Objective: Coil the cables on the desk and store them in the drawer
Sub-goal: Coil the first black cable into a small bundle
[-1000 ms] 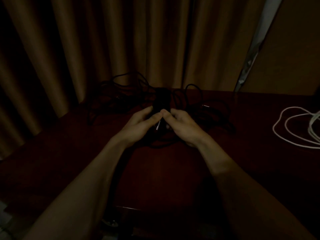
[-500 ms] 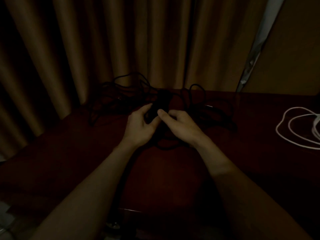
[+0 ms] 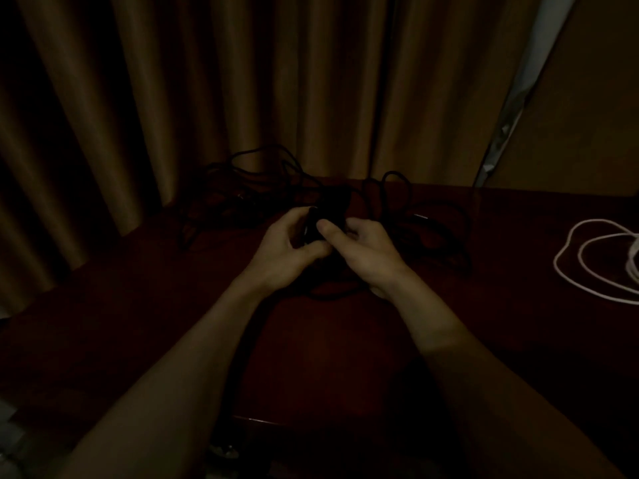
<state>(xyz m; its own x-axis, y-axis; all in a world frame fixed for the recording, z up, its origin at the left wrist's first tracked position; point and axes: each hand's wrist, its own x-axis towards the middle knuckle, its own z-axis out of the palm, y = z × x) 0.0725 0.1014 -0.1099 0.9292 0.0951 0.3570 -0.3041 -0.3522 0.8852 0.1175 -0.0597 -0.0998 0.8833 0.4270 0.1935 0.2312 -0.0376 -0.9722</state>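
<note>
left grip (image 3: 287,247) + right grip (image 3: 366,250) touching, both pinching black cable (image 3: 249,188) mid-tangle; slack sprawls sideways, bulk left of tangle centre, so left grip nearer

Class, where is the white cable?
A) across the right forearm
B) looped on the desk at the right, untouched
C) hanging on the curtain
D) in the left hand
B: the white cable lies looped on the desk at far right; left hand and right hand grip the black cable.

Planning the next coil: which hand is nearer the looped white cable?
Right. The right hand is apart from the looped white cable, to its left; the left hand is even farther left.
</note>
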